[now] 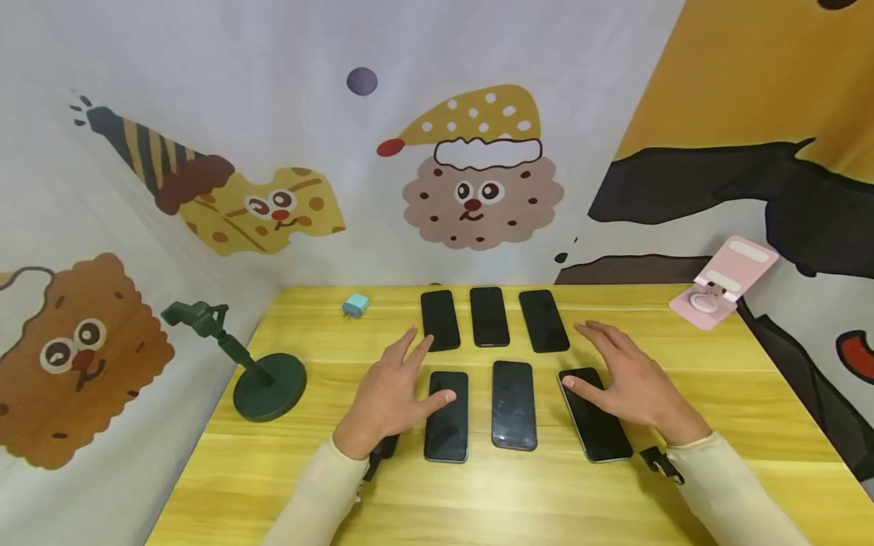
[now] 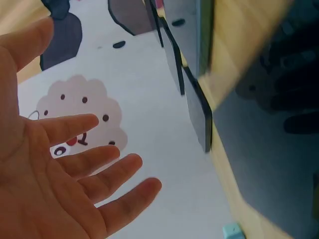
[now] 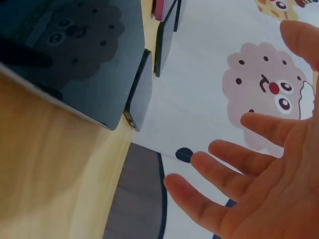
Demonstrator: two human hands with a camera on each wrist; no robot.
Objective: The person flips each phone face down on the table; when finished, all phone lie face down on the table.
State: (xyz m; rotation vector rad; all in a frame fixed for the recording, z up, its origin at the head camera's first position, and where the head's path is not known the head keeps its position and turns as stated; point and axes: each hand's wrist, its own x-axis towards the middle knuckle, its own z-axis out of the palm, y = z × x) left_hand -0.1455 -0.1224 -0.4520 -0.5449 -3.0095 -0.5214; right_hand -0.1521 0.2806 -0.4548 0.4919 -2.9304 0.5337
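Observation:
Two rows of dark-screened phones lie flat on the wooden table. My left hand [image 1: 394, 394] hovers with fingers spread at the front-left phone [image 1: 447, 436], the thumb overlapping it in the head view. Over the front-right phone [image 1: 601, 428] my right hand [image 1: 628, 383] is held the same way, its thumb across the phone's top end. Between them lies the front-middle phone [image 1: 514, 406]. Behind are the back-left [image 1: 440, 318], back-middle [image 1: 488, 317] and back-right phone [image 1: 544, 321]. Both wrist views show the left palm [image 2: 55, 184] and right palm [image 3: 279, 194] holding nothing.
A dark green stand [image 1: 269, 387] with a round base is at the left. Near the back edge sits a light blue charger plug [image 1: 355, 305]. A pink folding phone stand [image 1: 730, 277] occupies the back right. A cartoon-printed curtain [image 1: 293, 91] hangs behind the table [image 1: 519, 500].

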